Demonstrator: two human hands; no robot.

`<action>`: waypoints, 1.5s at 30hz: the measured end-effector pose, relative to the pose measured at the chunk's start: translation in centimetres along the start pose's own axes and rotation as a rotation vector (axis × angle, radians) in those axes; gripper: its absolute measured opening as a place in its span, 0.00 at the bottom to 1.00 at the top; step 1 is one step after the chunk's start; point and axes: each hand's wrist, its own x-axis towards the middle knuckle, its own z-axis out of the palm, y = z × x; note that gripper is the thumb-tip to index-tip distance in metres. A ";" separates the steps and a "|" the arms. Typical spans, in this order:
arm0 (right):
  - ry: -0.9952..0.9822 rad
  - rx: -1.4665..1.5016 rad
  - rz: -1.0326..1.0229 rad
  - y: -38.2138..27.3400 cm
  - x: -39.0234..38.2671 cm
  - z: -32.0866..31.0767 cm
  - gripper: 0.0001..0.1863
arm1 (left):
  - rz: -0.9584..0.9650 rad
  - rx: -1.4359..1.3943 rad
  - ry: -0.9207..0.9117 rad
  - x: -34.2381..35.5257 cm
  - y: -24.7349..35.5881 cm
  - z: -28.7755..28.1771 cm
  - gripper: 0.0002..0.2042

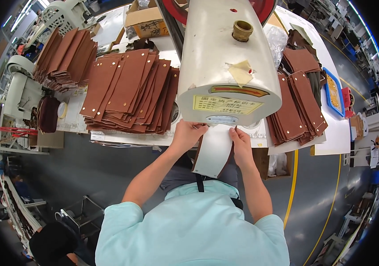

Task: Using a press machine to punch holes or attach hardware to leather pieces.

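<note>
My left hand and my right hand both grip a long flat piece whose pale underside faces me and whose brown edge shows at its left side. The piece runs up under the front of a big cream machine head, which hides its far end. A fanned stack of brown leather pieces lies left of the machine. Another brown stack lies to its right.
More brown pieces are piled at the far left beside a white sewing machine. A cardboard box stands behind. A blue tray with small brass parts sits at the right. Yellow floor lines curve past the white worktable.
</note>
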 end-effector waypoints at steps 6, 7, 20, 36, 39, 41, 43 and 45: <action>0.001 0.009 0.030 -0.3 -0.1 0.1 0.16 | -0.037 -0.022 0.014 0.0 -0.5 0.0 0.09; 0.001 0.020 0.051 -0.5 -0.1 0.0 0.15 | -0.033 -0.023 0.025 0.0 -0.5 0.0 0.09; 0.004 -0.261 0.097 -3.3 0.8 2.0 0.11 | -0.190 -0.375 -0.057 -3.0 1.8 -2.3 0.21; -0.103 -0.535 -0.093 -4.7 3.1 4.8 0.18 | 0.018 -0.024 -0.101 -2.5 1.5 -3.4 0.21; -0.109 -0.522 -0.006 -4.9 3.5 4.2 0.18 | -0.101 0.036 -0.229 -1.0 3.5 -2.6 0.16; -0.120 -0.541 -0.005 -4.2 4.1 3.5 0.18 | -0.132 0.099 -0.224 -0.5 3.6 -2.5 0.16; -0.095 -0.516 0.092 -5.7 3.2 4.3 0.18 | -0.175 0.161 -0.212 -0.4 3.6 -2.6 0.16; -0.065 -0.490 0.186 -6.0 2.9 4.2 0.18 | -0.196 0.152 -0.194 -0.4 3.5 -2.6 0.17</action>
